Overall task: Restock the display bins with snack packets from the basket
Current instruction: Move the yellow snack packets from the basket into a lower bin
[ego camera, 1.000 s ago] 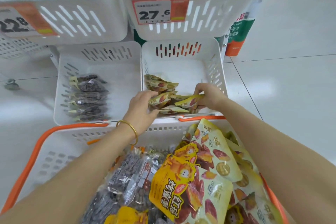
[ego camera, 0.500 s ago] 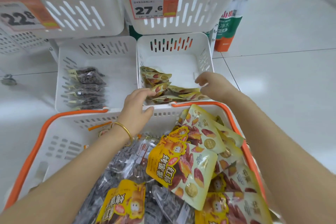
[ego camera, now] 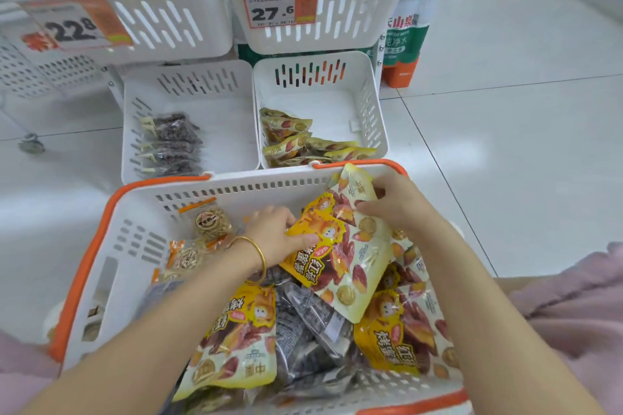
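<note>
Top yellow snack packet (ego camera: 340, 259) sits on the pile in the orange-rimmed basket (ego camera: 236, 183), left hand (ego camera: 276, 236) gripping its left edge. Right hand (ego camera: 397, 202) pinches a second packet (ego camera: 354, 187) at the far right corner. Beyond, the right bin (ego camera: 376, 118) holds matching packets.

A thin gold metal bangle (ego camera: 262, 258) is circling the wrist of the left hand (ego camera: 276, 232); both forearms are going sleeveless; pale pink fabric clothing (ego camera: 580, 307) is showing at four o'clock.
</note>
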`<action>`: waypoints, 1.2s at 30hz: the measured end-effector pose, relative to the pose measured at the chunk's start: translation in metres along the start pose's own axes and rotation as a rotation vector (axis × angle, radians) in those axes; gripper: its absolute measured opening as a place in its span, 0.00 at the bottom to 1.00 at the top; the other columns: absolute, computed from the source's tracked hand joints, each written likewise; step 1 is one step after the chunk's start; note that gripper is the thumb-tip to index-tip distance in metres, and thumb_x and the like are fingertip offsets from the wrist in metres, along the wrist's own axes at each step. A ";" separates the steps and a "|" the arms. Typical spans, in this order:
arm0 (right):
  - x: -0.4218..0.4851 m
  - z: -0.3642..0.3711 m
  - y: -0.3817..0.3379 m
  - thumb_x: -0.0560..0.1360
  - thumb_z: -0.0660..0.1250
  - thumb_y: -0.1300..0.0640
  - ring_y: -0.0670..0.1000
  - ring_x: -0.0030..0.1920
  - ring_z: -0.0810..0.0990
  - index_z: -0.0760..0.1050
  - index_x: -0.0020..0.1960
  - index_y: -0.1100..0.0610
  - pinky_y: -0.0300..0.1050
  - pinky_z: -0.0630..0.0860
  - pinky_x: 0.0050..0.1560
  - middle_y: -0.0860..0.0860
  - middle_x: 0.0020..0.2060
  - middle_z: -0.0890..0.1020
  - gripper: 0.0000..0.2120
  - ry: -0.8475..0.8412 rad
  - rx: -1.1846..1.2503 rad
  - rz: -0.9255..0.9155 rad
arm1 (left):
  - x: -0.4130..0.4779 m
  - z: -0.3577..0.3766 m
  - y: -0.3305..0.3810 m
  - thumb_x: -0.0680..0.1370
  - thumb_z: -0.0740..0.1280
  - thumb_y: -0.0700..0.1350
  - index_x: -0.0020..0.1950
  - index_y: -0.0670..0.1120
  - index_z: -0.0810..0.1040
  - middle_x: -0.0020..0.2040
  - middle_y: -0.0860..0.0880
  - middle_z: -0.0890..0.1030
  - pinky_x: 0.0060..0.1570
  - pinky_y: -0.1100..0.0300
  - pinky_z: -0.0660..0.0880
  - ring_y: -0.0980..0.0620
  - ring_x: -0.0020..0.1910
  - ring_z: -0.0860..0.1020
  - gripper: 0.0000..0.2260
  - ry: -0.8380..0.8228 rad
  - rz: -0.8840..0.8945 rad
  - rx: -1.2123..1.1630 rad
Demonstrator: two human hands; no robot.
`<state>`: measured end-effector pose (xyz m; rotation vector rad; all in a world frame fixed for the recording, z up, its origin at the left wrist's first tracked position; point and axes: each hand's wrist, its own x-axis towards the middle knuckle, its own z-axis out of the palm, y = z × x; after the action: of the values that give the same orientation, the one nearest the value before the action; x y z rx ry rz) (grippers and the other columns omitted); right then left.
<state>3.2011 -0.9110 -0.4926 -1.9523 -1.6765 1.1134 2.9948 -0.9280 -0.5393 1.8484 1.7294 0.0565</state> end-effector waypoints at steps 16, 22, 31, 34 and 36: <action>-0.011 0.004 -0.007 0.80 0.57 0.65 0.52 0.33 0.82 0.76 0.48 0.56 0.52 0.78 0.40 0.51 0.36 0.83 0.10 -0.152 1.009 0.139 | -0.019 -0.035 -0.003 0.79 0.60 0.37 0.65 0.37 0.70 0.58 0.38 0.78 0.46 0.52 0.79 0.46 0.48 0.79 0.15 -0.112 -0.173 -1.404; -0.010 0.009 -0.022 0.78 0.62 0.51 0.52 0.38 0.83 0.78 0.49 0.57 0.52 0.78 0.45 0.53 0.41 0.85 0.11 -0.145 1.009 0.115 | -0.014 -0.034 0.002 0.80 0.59 0.38 0.63 0.40 0.72 0.51 0.42 0.80 0.44 0.51 0.79 0.47 0.46 0.79 0.12 -0.061 -0.142 -1.360; 0.023 -0.021 -0.041 0.69 0.74 0.65 0.51 0.29 0.78 0.75 0.47 0.55 0.48 0.78 0.32 0.53 0.35 0.81 0.12 0.077 0.626 -0.060 | 0.022 -0.052 0.030 0.78 0.62 0.38 0.63 0.41 0.70 0.57 0.45 0.78 0.47 0.58 0.78 0.48 0.50 0.78 0.13 0.092 -0.014 -1.296; 0.058 -0.047 -0.053 0.69 0.73 0.61 0.52 0.37 0.82 0.76 0.52 0.50 0.52 0.79 0.37 0.51 0.41 0.83 0.13 0.301 0.278 -0.296 | 0.049 -0.065 0.036 0.78 0.65 0.43 0.72 0.42 0.63 0.67 0.47 0.70 0.61 0.63 0.68 0.51 0.66 0.70 0.24 0.228 0.034 -0.953; 0.083 -0.056 -0.057 0.71 0.71 0.57 0.57 0.50 0.80 0.76 0.60 0.48 0.54 0.76 0.48 0.52 0.50 0.83 0.18 0.422 -0.146 -0.399 | 0.066 -0.070 0.035 0.78 0.65 0.42 0.71 0.41 0.65 0.67 0.48 0.70 0.57 0.71 0.63 0.54 0.65 0.68 0.22 0.300 0.066 -0.750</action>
<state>3.2037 -0.8059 -0.4453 -1.6729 -1.8251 0.4125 3.0063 -0.8388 -0.4900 1.3653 1.5258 0.9172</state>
